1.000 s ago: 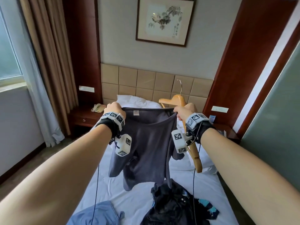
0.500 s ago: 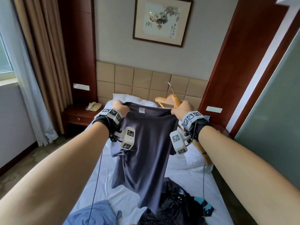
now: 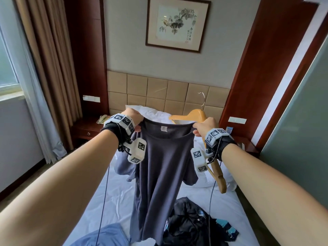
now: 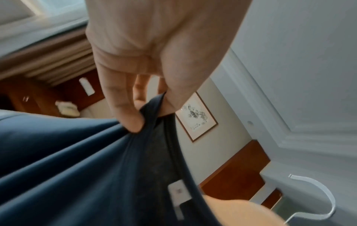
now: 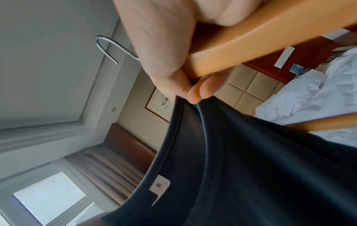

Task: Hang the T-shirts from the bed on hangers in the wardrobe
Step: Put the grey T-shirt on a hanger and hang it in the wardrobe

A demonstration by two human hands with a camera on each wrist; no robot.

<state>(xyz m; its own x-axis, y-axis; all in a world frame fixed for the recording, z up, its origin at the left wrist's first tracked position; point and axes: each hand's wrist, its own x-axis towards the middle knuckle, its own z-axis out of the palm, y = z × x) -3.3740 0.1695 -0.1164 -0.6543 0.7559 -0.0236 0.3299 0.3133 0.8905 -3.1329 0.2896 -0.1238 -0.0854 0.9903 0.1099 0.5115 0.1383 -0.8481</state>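
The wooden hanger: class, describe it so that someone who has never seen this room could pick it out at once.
Start at the bed with white sheets and look up to the dark grey T-shirt held open above it. At the shirt's collar, the right hand grips both the fabric and a pale wooden hanger with a metal hook. It is the only rigid wooden thing among soft clothes.

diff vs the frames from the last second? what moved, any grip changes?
The grey T-shirt, bunched and short a second ago, has dropped open and now hangs full length over the bed. Grips are unchanged: left hand pinches one side of the neckline, right hand pinches the other side while holding the wooden hanger. The black clothes lie as before.
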